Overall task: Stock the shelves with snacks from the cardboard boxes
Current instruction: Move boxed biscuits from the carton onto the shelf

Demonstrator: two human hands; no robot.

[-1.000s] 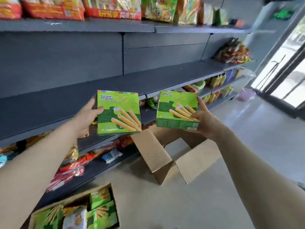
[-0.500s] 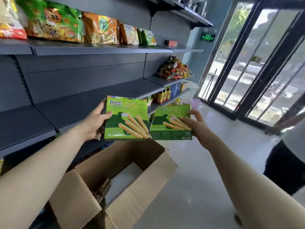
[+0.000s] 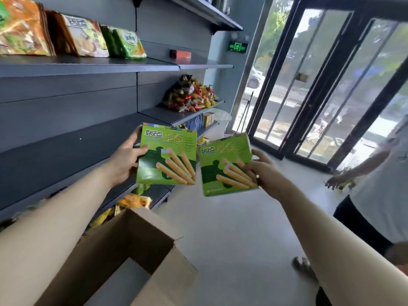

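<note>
Green 好吃点 box (image 3: pixel 166 154), left hand (image 3: pixel 125 161), twin (image 3: pixel 220 173) (same label), right hand (image 3: pixel 267 173)

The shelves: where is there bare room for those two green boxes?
The middle shelf is bare from the picture's left edge up to the candy pile. The upper shelf has a bare patch between the green bags and the small red box. Crowded: the upper shelf's left end with snack bags, and the lower shelves.
</note>
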